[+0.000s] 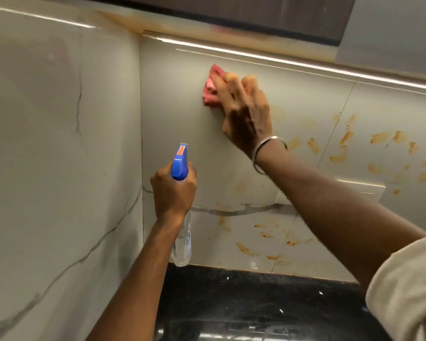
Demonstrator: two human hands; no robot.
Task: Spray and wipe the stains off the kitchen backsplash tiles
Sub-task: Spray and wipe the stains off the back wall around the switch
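Observation:
My right hand [244, 112] presses a pink cloth [210, 88] flat against the upper part of the pale backsplash tiles [182, 114], near the inner corner. My left hand [174, 190] grips a clear spray bottle [182, 242] by its neck; the bottle's blue trigger head [180, 162] points up at the wall below the cloth. Orange-brown stains [342, 143] are smeared over the tiles to the right of the cloth, and more stains [246, 249] sit low down near the counter.
A side wall of glossy marble-look tile [59, 143] closes the left. A black stone counter [256, 296] runs along the bottom. A white switch plate [362, 189] sits on the wall at right. A lit cabinet underside [256, 38] hangs above.

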